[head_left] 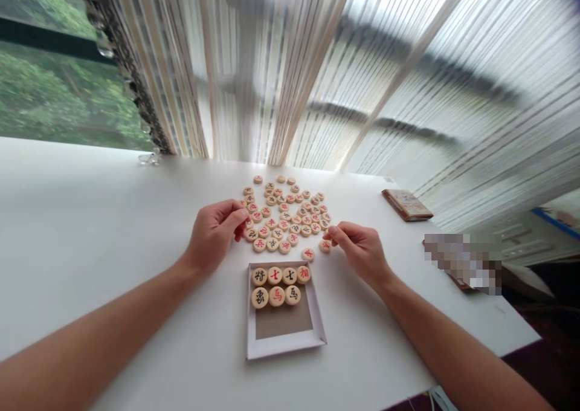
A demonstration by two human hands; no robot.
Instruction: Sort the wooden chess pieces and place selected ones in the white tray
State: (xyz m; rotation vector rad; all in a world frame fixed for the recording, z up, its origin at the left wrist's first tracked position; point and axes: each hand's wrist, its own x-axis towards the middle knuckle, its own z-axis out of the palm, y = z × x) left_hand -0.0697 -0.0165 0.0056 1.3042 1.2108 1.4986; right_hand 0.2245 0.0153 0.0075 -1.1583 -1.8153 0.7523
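Observation:
Round wooden pieces with red or black characters (284, 224) lie spread in a loose cluster on the white table. Nearer to me sits a shallow white box (286, 345) with a brown bottom; several pieces (276, 296) stand in two rows in its far part. My left hand (219, 229) is at the cluster's left edge, its thumb and fingers drawn together; what lies between them is hidden. My right hand (357, 248) is at the right edge with curled fingers beside a red-marked piece (325, 246). Whether it touches that piece is unclear.
A brown-edged book or box (408, 205) lies at the table's right side, with a partly blurred-out flat object (462, 263) nearer to me. String curtains (272, 66) hang behind the table's far edge. A small clear glass object (149, 158) is at the far left.

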